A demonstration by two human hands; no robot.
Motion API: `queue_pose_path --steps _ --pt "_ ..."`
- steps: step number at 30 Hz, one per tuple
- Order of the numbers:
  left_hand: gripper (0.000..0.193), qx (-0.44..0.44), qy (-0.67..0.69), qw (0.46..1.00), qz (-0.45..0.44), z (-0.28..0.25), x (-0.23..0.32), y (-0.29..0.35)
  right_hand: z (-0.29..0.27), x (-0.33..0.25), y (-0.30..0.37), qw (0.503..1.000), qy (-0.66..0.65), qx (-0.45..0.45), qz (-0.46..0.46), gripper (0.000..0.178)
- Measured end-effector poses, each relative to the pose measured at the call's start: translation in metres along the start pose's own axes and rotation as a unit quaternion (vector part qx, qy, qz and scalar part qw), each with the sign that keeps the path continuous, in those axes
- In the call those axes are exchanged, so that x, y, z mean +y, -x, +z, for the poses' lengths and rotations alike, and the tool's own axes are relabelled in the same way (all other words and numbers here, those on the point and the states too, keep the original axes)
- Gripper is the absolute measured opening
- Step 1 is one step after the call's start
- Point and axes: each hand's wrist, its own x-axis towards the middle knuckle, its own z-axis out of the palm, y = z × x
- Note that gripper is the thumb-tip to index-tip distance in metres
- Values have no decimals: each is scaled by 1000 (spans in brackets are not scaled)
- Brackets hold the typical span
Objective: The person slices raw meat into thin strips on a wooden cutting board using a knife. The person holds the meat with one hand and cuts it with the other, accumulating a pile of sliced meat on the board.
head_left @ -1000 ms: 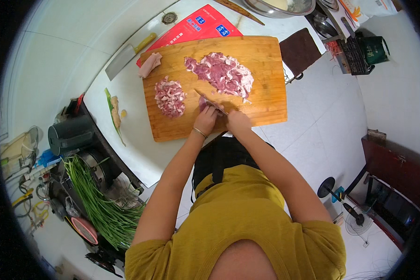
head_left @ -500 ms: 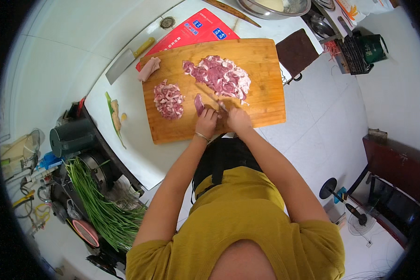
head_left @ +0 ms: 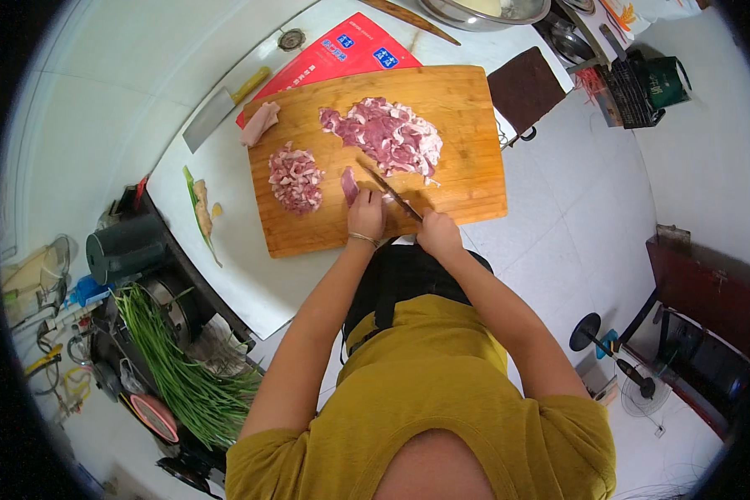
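Holding a meat strip (head_left: 349, 184) to the board (head_left: 467, 175), the left hand (head_left: 367, 215) sits beside the right hand (head_left: 439, 235), clenched round a knife (head_left: 391, 192) — sliced meat (head_left: 387, 137) beyond, diced meat (head_left: 295, 179) leftward, cleaver (head_left: 209, 119) on the counter (head_left: 250, 283).

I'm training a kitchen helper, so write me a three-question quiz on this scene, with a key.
1. Which hand holds the long, dark, narrow knife?
2. True or false: the silver, yellow-handled cleaver lies off the rectangular brown wooden board.
3. Nearest the left hand is: A) a bunch of long green stalks; B) a strip of pink raw meat; C) a red printed sheet.
Key: 1. the right hand; 2. true; 3. B.
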Motion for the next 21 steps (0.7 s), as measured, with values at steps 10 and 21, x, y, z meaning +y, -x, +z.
queue_pose_path --steps 10,21 --pt "18 13 -3 975 223 -1 -18 -5 13 -7 -16 1000 25 -16 5 13" --pt "19 1 -49 969 243 6 -23 -11 1 -8 -17 994 22 -97 43 21"
